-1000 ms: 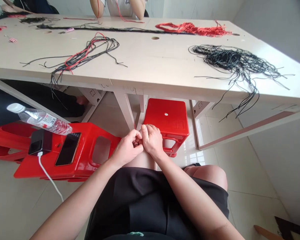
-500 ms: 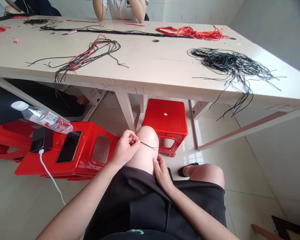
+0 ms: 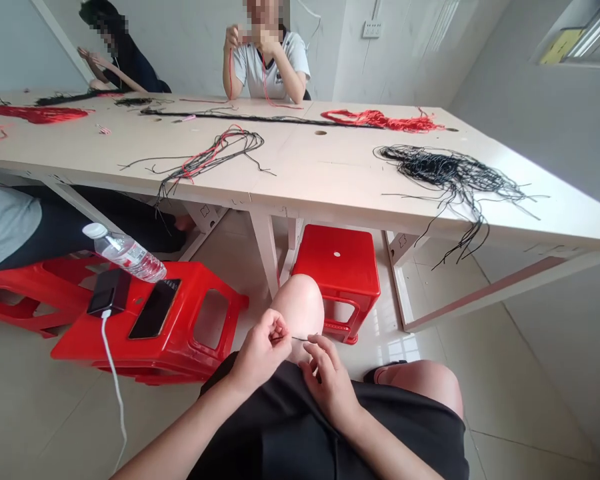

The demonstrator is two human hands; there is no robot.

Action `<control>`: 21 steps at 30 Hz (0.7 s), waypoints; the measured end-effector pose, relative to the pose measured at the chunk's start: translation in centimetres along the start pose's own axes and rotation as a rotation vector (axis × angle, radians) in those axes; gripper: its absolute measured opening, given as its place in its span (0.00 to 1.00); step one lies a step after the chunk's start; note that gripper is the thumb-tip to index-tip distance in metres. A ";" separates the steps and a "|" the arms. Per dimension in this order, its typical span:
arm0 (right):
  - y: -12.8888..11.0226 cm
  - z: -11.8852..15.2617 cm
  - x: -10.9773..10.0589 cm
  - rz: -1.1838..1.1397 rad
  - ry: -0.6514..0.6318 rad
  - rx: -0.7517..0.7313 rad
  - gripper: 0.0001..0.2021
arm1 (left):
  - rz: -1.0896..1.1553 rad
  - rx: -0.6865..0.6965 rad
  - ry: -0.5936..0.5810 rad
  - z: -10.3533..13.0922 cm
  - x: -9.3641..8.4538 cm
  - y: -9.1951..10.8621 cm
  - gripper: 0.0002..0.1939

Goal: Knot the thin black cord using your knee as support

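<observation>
Over the bare knee, my left hand pinches a thin black cord between thumb and fingertips. A short length of the cord sticks out to the right. My right hand is beside that free end, its thumb and fingers curved but apart. The right fingertips are close to the cord; whether they touch it I cannot tell. What the left fingers cover of the cord is hidden.
On the white table lie a black cord tangle, a black-and-red bundle and red cords. Left, a red stool carries a bottle, phone and black box. Two people sit across.
My right hand has risen from beside the thigh to the cord's free end, fingers spreading. My left hand keeps its pinch. The camera view has tilted up, showing more of the people opposite.
</observation>
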State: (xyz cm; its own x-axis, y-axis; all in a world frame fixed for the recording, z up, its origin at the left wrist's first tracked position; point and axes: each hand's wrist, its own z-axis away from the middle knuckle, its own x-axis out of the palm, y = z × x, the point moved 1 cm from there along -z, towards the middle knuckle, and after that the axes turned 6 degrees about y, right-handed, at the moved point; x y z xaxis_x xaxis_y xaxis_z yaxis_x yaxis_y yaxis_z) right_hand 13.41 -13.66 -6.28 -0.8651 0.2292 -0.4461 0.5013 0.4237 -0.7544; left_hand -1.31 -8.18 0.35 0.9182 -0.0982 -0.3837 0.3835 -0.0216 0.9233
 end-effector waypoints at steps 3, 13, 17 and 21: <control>-0.4 -1.5 0.7 0.011 0.061 -0.004 0.18 | -0.071 -0.003 0.005 0.4 0.0 0.3 0.04; -1.6 -3.9 0.2 -0.187 -0.007 0.232 0.08 | -0.019 0.029 0.026 -0.3 -0.1 0.2 0.04; -1.5 -4.2 0.5 -0.217 0.032 0.299 0.08 | -0.038 0.034 0.016 -0.4 -0.2 0.2 0.04; -1.4 -4.8 1.2 -0.296 0.069 0.386 0.10 | -0.080 0.026 0.023 -0.4 -0.3 -0.1 0.03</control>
State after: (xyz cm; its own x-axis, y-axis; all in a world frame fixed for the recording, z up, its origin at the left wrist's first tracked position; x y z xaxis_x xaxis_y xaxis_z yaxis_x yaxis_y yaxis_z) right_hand 11.61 -9.80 -3.41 -0.9639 0.2108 -0.1629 0.1922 0.1267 -0.9732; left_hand -1.64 -7.76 0.35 0.8870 -0.0720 -0.4561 0.4532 -0.0539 0.8898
